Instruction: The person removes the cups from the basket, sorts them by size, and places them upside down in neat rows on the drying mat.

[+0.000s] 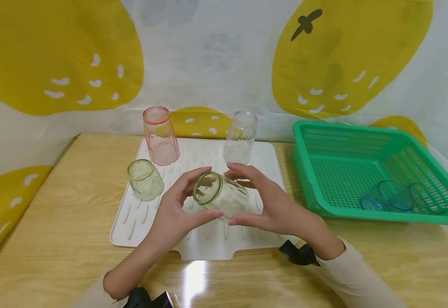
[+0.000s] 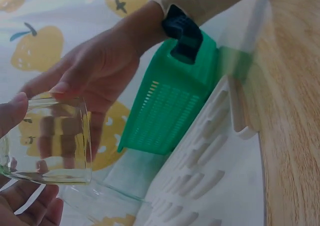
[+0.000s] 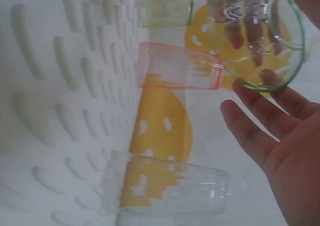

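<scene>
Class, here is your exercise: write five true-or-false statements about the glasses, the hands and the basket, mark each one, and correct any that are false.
1. The held glass is tilted between the left hand and the right hand. True.

2. The pink glass is inside the green basket. False: it stands on the white mat.

3. Blue-tinted glassware is inside the green basket. True.

4. In the head view, the clear glass stands to the left of the pink glass. False: it stands to the right of it.

5. The short greenish glass stands on the white mat. True.
</scene>
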`<state>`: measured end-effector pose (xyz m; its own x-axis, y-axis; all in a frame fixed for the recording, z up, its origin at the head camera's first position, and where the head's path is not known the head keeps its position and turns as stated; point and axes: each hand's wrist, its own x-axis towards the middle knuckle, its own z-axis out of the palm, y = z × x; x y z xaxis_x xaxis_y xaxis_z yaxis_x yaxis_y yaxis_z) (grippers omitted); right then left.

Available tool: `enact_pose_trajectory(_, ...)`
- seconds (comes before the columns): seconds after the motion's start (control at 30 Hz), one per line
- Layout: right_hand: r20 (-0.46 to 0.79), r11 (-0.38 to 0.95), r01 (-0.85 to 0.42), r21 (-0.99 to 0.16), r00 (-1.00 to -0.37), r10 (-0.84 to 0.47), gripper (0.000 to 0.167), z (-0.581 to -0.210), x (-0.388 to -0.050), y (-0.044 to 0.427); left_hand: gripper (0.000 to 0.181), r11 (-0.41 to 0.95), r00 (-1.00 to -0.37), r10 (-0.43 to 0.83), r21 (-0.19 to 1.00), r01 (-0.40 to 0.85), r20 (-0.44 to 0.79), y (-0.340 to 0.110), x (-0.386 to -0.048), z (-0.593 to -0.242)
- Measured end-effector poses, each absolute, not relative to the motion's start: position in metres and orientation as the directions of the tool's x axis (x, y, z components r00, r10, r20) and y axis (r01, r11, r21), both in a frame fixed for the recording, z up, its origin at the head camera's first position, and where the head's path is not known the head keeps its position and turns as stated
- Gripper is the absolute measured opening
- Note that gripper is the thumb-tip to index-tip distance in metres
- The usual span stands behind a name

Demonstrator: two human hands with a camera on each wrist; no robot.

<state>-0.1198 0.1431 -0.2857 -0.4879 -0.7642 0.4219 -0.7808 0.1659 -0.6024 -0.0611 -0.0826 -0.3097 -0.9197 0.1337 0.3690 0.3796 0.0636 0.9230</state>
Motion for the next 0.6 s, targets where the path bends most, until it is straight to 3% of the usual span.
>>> enact_pose_trajectory(0.1,0.425,0.153,-0.835,-0.528,-0.416,-0.804,0.086,-0.278,-0.120,0.142,0.072,0.090,-0.928,0.128,0.928,0.361,0.349,-0.081,-0.062,-0.310)
enact_pose_trajectory(0.2,0.386,0.178,-0.864,-0.471,-0.383,-0.839,0.080,-0.270,-0.120,0.141,0.072,0.138,-0.932,0.122,0.924,0.356,0.340,-0.079,-0.062,-0.310)
enact_pose_trajectory(0.37,0.327,0.213,-0.857,-0.469,-0.393,-0.859,0.072,-0.264,-0.119,0.138,0.070,0.168,-0.937,0.094,0.922,0.349,0.338,-0.079,-0.062,-0.309)
enact_pose_trajectory(0.6,0.396,0.160,-0.838,-0.522,-0.404,-0.824,0.068,-0.269,-0.120,0.132,0.068,0.162,-0.944,0.082,0.931,0.328,0.318,-0.084,-0.057,-0.306)
